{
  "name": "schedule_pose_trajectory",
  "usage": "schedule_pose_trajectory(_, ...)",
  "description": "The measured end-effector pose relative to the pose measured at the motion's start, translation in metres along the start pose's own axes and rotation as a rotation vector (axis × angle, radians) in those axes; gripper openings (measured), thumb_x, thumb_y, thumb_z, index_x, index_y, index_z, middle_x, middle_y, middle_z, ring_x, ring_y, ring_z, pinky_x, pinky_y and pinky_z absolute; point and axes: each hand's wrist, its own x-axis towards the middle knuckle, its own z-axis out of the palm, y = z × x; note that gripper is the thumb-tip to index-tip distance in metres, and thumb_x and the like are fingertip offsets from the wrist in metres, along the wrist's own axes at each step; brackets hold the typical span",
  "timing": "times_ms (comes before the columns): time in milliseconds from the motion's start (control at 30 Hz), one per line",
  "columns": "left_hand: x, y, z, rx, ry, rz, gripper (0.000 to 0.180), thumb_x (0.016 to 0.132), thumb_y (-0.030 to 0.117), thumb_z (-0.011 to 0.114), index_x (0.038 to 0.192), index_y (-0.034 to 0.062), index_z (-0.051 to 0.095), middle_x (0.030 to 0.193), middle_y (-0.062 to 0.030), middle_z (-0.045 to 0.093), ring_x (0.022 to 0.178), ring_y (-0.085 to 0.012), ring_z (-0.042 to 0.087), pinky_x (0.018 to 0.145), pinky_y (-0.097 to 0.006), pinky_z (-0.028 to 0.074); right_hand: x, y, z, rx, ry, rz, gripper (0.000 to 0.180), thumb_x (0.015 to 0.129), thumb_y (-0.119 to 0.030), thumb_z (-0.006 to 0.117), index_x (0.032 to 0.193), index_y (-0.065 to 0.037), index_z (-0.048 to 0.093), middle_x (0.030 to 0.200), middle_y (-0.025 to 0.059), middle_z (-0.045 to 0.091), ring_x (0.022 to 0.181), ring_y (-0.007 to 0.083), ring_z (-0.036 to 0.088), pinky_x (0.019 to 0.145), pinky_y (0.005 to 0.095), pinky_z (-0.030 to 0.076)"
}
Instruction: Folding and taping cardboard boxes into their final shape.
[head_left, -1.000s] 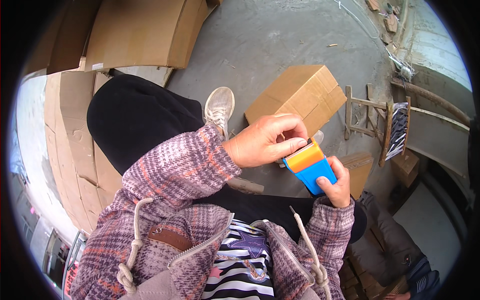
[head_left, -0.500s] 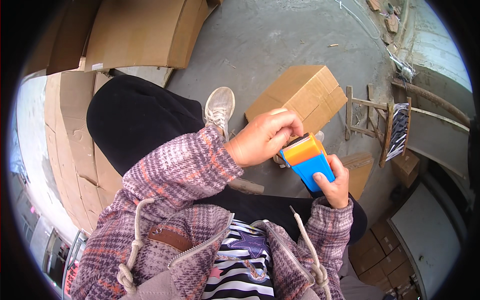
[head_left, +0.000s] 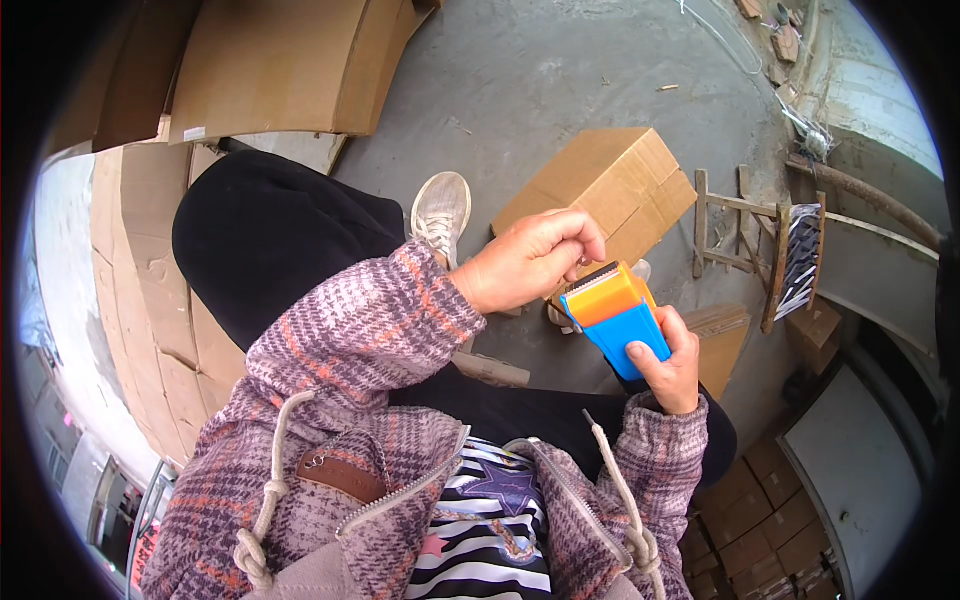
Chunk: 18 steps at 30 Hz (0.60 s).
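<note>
Tape dispenser [head_left: 620,318] shifted slightly, right hand [head_left: 668,362] gripping its blue handle, left hand [head_left: 530,262] pinching toothed orange end, pointing up-left

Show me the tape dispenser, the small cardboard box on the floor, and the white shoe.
tape dispenser [head_left: 625,330], head view, on its blue body
cardboard box [head_left: 600,180], head view, on its top face
white shoe [head_left: 440,212], head view, on the laces

We sat in a packing yard: flattened cardboard sheets [head_left: 140,260], a sealed carton [head_left: 600,190], bare concrete floor [head_left: 560,70].
</note>
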Motion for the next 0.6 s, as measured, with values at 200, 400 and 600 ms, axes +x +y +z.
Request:
schedule_pose_trajectory(200,-0.005,0.012,0.002,0.106,0.002,0.024,0.010,0.089,0.002,0.048,0.096,0.0008,0.054,0.091,-0.0054,0.054,0.076,-0.0115,0.054,0.070,-0.027,0.047,-0.001,0.002,-0.001,-0.033,0.005,-0.018,0.045,0.074,-0.037,0.074,0.092,0.000,0.056,0.072,0.0040,0.059,0.066,0.0103,0.053,0.062,0.0261,0.044)
schedule_pose_trajectory(400,-0.007,0.032,0.006,0.537,-0.033,0.269,0.017,0.084,-0.003,0.055,0.101,0.0013,0.055,0.089,-0.0095,0.052,0.077,-0.0171,0.056,0.068,-0.028,0.047,-0.002,0.016,0.000,-0.076,0.060,-0.101,0.047,0.073,-0.037,0.074,0.095,0.001,0.055,0.075,0.0043,0.059,0.068,0.0117,0.054,0.063,0.0263,0.044)
schedule_pose_trajectory(600,-0.008,0.031,0.004,0.555,-0.012,0.303,0.027,0.080,-0.006,0.054,0.106,0.0021,0.053,0.091,-0.0110,0.050,0.075,-0.0206,0.057,0.067,-0.031,0.047,0.001,0.014,0.001,-0.369,0.182,-0.320,0.053,0.065,-0.034,0.080,0.094,0.002,0.055,0.078,0.0127,0.058,0.071,0.0266,0.058,0.066,0.0337,0.046)
